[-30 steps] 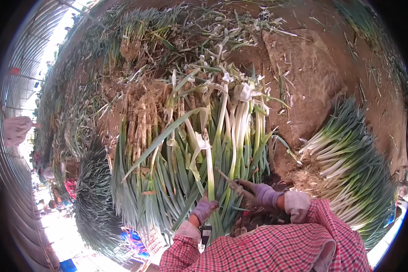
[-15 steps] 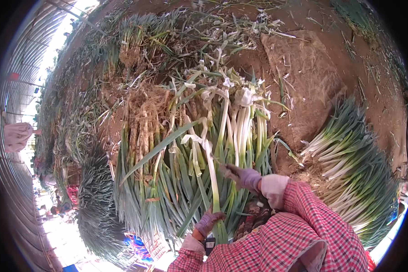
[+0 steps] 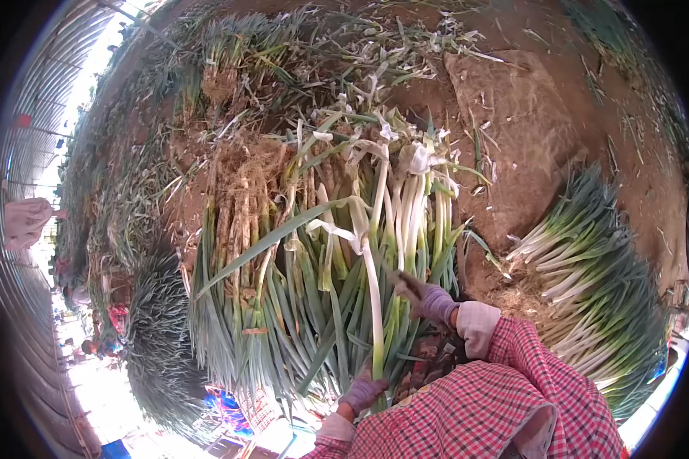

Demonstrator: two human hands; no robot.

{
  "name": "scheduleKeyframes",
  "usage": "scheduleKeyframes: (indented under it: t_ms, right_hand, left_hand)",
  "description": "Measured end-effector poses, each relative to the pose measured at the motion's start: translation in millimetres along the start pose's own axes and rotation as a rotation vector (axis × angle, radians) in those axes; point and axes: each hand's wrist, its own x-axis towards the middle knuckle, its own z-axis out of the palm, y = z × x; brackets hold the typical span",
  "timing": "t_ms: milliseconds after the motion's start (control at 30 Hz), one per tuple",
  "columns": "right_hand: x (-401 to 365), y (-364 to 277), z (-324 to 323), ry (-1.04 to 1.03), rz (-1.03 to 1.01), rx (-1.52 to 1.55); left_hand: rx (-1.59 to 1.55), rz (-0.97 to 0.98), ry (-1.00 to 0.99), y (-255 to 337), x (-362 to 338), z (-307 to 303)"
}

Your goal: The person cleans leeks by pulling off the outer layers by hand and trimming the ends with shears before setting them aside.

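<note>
My left hand (image 3: 364, 392), in a purple glove, is closed around the green lower part of a long green onion (image 3: 375, 314). The onion stands nearly upright in the view, its white shank upward, with peeled leaf layers (image 3: 333, 228) hanging off its top to the left. To the right of the shank, my gloved right hand (image 3: 432, 302) is closed on a narrow, blurred tool (image 3: 404, 284) that looks like a small knife. Its tip points up and left, apart from the onion. Behind both hands lie unpeeled green onions (image 3: 241, 206) with brown roots.
Cleaned green onions (image 3: 582, 283) form a pile at right, white ends inward. A brown sheet (image 3: 505, 107) covers soil beyond. Leaf scraps (image 3: 375, 53) litter the far ground. Another onion heap (image 3: 161, 336) stands at left, near a curved metal wall (image 3: 23, 306).
The held onion's shank has swung right and is more upright. My left hand moved slightly right and down. My right hand with the tool shifted a little right.
</note>
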Motion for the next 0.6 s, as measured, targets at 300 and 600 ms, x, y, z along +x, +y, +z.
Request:
scheduleKeyframes:
  t_ms: [300,600]
  right_hand:
    - [6,-46,-7,-0.028,0.338,0.024]
    - [45,7,-47,0.192,0.177,0.321]
  left_hand:
    - [0.049,-0.451,0.065,35,3,10]
    - [0.069,-0.437,0.049,51,-25,-5]
